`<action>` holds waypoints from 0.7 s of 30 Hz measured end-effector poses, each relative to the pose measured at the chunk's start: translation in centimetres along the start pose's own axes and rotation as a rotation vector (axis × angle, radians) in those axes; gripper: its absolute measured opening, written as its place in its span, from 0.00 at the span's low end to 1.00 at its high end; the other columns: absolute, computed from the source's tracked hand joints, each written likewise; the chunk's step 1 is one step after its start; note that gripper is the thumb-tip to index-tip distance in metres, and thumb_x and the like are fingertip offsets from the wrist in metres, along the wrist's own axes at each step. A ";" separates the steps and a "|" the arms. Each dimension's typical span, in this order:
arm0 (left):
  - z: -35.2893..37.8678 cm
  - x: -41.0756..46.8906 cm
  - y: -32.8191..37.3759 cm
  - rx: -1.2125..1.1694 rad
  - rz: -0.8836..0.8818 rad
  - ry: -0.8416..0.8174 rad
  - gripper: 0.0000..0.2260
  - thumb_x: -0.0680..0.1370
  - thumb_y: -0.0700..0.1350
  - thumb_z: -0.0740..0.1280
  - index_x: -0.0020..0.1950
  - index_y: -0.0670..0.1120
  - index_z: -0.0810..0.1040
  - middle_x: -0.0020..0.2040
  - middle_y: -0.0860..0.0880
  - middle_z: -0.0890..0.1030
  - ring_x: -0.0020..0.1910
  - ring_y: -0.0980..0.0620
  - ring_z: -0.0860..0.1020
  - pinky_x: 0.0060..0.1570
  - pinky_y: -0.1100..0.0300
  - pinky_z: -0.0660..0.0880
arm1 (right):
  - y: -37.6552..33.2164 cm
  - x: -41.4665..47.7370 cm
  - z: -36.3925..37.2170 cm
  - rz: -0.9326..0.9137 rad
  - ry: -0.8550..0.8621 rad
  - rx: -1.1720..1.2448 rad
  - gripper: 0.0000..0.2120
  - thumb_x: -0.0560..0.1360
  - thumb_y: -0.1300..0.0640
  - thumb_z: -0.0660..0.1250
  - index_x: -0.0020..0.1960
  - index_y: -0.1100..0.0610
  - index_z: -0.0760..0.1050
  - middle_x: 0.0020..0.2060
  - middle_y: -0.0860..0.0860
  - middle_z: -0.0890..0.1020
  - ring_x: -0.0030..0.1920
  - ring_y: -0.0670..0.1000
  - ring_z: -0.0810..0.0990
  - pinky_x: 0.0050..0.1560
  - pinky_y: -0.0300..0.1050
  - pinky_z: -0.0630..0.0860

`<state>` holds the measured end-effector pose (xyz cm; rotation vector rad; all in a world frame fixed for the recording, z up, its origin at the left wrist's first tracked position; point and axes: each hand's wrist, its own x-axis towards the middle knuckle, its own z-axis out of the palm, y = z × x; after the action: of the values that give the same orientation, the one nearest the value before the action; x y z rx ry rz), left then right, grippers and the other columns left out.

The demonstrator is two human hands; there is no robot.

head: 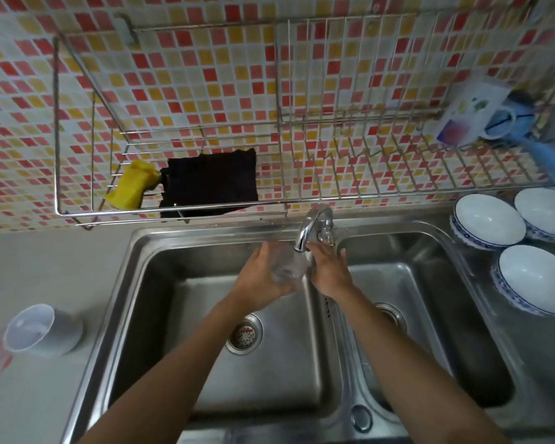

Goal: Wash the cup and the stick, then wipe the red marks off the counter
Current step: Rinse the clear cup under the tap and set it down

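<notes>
A: Where's the cup [285, 270]?

B: Under the faucet [308, 230], over the left basin of the sink [173, 251]. The left hand [263, 277] wraps round its clear wall from nine o'clock; the right hand [329, 270] presses against it at three o'clock.

A: How will it handle?

B: Light and stiff, I'd judge, but wet and slippery. Best held round the middle of the wall, fingers fully encircling. I can't make out the stick.
</notes>
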<state>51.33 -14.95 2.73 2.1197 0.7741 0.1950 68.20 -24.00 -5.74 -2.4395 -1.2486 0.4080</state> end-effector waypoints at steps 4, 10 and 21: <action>-0.1 0.0 0.3 0.022 -0.014 -0.041 0.38 0.60 0.55 0.81 0.65 0.53 0.67 0.60 0.51 0.78 0.55 0.51 0.79 0.54 0.58 0.76 | 0.1 0.1 0.0 0.033 0.016 0.066 0.32 0.72 0.66 0.68 0.72 0.46 0.64 0.73 0.47 0.65 0.76 0.51 0.57 0.74 0.65 0.46; 1.0 0.2 1.6 -0.085 -0.108 0.035 0.37 0.62 0.55 0.81 0.64 0.49 0.68 0.56 0.53 0.78 0.53 0.52 0.77 0.49 0.62 0.71 | 0.6 0.3 -1.0 0.008 -0.058 0.130 0.28 0.75 0.63 0.66 0.72 0.47 0.65 0.74 0.47 0.64 0.76 0.52 0.58 0.74 0.65 0.46; 1.6 -1.0 0.4 -0.011 -0.124 0.011 0.37 0.60 0.55 0.82 0.64 0.50 0.70 0.56 0.52 0.78 0.53 0.51 0.77 0.53 0.59 0.74 | 1.0 0.4 -0.9 -0.002 -0.101 0.174 0.33 0.72 0.70 0.62 0.73 0.49 0.64 0.74 0.48 0.63 0.76 0.52 0.55 0.73 0.64 0.49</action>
<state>51.36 -16.76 2.19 2.0545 0.9056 0.1444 69.58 -24.37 -5.42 -2.2962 -1.2018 0.6196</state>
